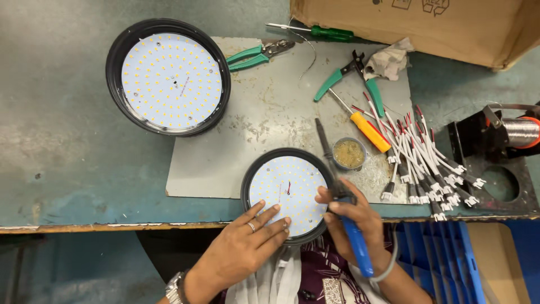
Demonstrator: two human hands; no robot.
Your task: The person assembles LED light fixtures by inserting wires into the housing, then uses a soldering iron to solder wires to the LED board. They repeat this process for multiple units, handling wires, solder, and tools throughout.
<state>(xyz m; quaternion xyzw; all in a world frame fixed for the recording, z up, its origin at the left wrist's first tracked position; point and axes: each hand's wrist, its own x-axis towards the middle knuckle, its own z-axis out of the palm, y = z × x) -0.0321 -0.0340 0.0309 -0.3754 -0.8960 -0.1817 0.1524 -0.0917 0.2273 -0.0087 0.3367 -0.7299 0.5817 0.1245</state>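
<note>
A round black lamp housing with a white LED board (288, 191) rests at the table's near edge. My left hand (247, 243) lies flat on its lower left rim, fingers spread. My right hand (353, 220) grips a soldering iron with a blue handle (355, 242); the iron's dark shaft and tip (324, 147) point away from me, past the lamp's right rim. A short red wire stands at the board's centre.
A second, larger LED lamp (169, 76) sits at the far left. A grey mat (270, 107) holds green pliers (256, 55), cutters (354, 76), a yellow screwdriver (368, 130), a small flux tin (349, 153), and several white connector wires (427, 163). Cardboard box (416, 25) behind; solder spool (520, 132) right.
</note>
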